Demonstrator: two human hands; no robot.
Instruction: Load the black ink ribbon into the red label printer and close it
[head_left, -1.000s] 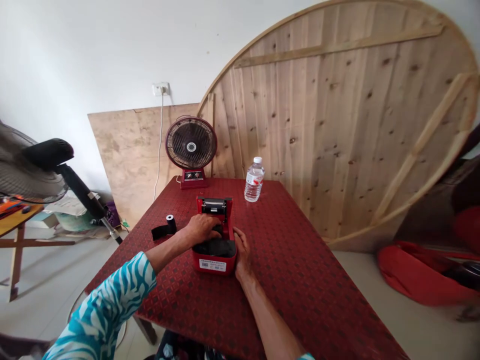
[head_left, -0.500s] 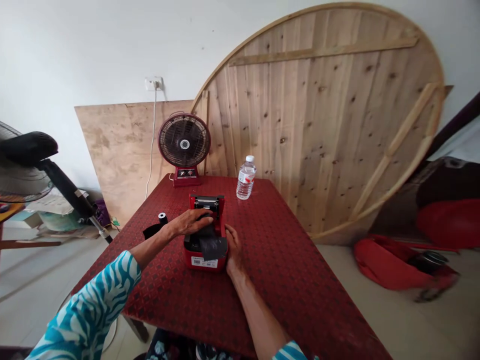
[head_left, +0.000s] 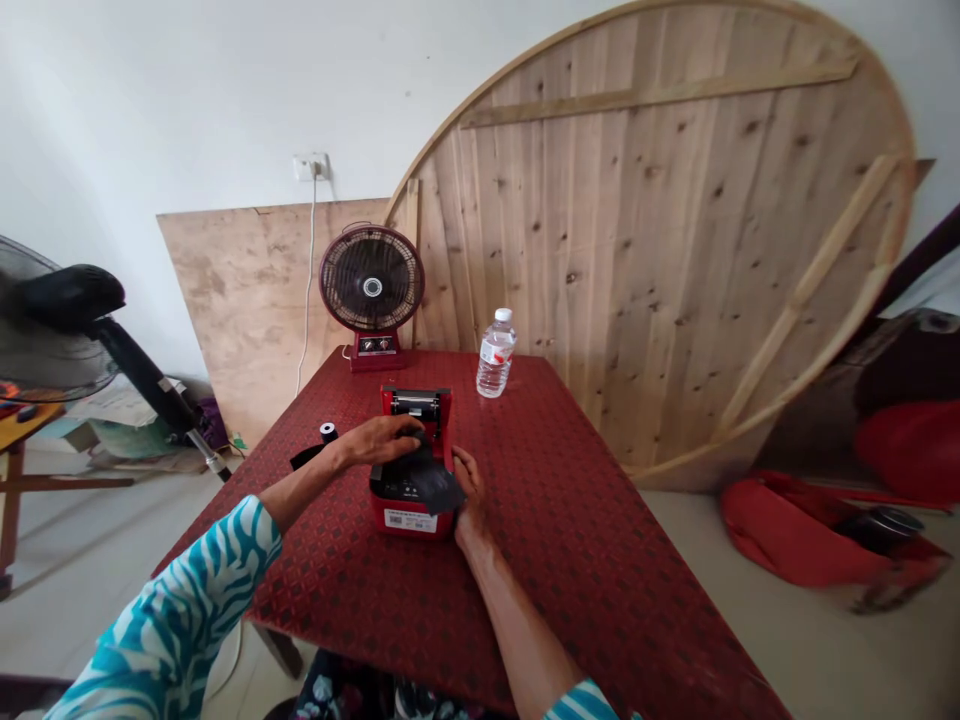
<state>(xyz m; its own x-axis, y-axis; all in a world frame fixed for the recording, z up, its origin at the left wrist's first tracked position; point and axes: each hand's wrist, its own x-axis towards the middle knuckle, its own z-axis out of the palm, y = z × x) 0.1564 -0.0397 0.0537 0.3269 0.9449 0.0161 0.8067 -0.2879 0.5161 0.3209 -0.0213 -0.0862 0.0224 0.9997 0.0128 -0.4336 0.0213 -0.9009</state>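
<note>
A small red printer [head_left: 409, 519] stands on the table with its lid [head_left: 417, 401] raised. My left hand [head_left: 384, 440] reaches over its opening, fingers bent onto a black strip [head_left: 429, 478] like film or paper. The strip's loose end hangs over the printer's front right corner. How much of it lies inside is hidden under my hand. My right hand [head_left: 470, 492] holds the printer's right side, fingers along the red wall and thumb low. A white label shows on the front face.
Left of the printer is a small roll with a white core [head_left: 328, 430] and a dark strip [head_left: 306, 456] beside it. A water bottle [head_left: 496, 354] and a red desk fan [head_left: 372, 290] stand at the back of the red-covered table [head_left: 570, 560]. A floor fan [head_left: 135, 360] is at left.
The black strip's loose end has shifted right, so more of the printer's dark front top shows. Both hands stay in nearly the same places. The view has turned slightly.
</note>
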